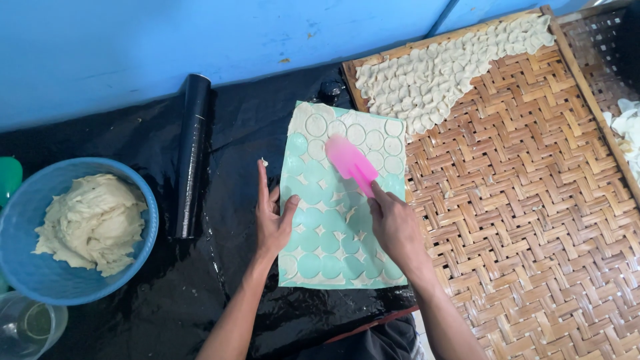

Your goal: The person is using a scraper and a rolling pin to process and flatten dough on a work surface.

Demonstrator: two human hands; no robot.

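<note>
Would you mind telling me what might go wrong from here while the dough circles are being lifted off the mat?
The right hand holds a pink scraper against thin dough circles, which might tear or stretch. The left hand pins only one edge of the teal mat, so it may slide on the glossy black sheet. The black roller lies loose nearby and might roll.
</note>
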